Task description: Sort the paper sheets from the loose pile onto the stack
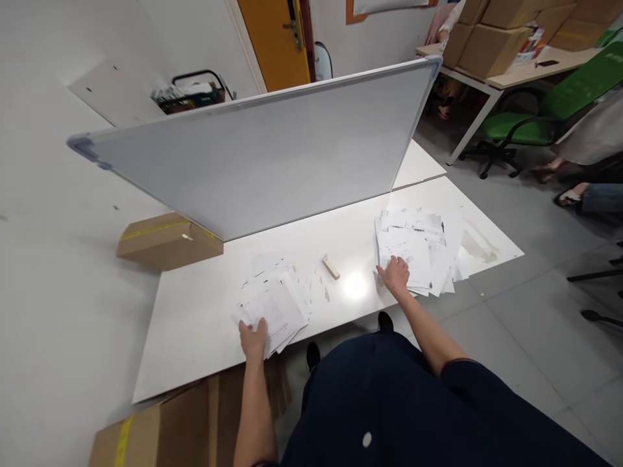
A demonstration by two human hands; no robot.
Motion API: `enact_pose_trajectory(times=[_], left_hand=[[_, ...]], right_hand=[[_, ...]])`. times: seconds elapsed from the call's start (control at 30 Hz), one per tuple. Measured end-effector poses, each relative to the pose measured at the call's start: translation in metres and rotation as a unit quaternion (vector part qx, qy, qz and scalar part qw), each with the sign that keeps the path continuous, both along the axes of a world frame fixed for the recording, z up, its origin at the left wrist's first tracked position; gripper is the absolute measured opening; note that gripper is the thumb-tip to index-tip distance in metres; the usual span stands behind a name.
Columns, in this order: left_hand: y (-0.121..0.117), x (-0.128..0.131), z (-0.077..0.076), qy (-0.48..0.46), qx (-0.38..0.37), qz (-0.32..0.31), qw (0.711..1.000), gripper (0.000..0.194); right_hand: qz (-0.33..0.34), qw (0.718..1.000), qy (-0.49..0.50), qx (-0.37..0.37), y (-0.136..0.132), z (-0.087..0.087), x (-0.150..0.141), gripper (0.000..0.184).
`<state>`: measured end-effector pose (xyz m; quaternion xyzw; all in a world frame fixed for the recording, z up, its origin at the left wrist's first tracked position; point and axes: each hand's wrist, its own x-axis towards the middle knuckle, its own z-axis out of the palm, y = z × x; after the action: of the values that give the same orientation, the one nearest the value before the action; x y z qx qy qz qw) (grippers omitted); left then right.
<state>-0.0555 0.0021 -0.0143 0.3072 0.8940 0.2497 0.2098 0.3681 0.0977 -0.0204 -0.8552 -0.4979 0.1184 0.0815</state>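
A loose pile of white printed papers [277, 305] lies at the table's front, left of the middle. My left hand [253, 338] rests on its near left corner, with thumb and fingers apart. Farther right, a larger, fanned-out pile of papers [413, 243] covers part of the table. My right hand [395, 274] touches that pile's near left edge, its fingers spread. Between the two piles lies a small beige oblong object [331, 266], which looks like a stapler. Neither hand visibly grips a sheet.
A whiteboard [272, 155] stands upright along the back of the white table [195, 324]. One cardboard box [170, 241] sits at its left end, another box [141, 434] below the front edge. Beyond, at right, are a green chair [516, 126], stacked boxes [491, 48] and seated people.
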Motion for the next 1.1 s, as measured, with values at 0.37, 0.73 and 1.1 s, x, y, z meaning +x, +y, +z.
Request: enact_pose_trajectory(times=[0.37, 0.73, 1.1], left_hand=[[-0.005, 0.059, 0.013, 0.066, 0.000, -0.042, 0.997, 0.069], [0.003, 0.131, 0.022, -0.067, 0.137, -0.207, 0.966, 0.055], [0.014, 0.189, 0.032, -0.735, 0.020, -0.044, 0.676, 0.055]], right_hand=[[-0.002, 1.000, -0.031, -0.001, -0.003, -0.026, 0.000, 0.041], [0.069, 0.997, 0.041, 0.019, -0.010, 0.006, 0.024, 0.036], [0.261, 0.794, 0.547, 0.058, -0.059, 0.103, -0.047, 0.029]])
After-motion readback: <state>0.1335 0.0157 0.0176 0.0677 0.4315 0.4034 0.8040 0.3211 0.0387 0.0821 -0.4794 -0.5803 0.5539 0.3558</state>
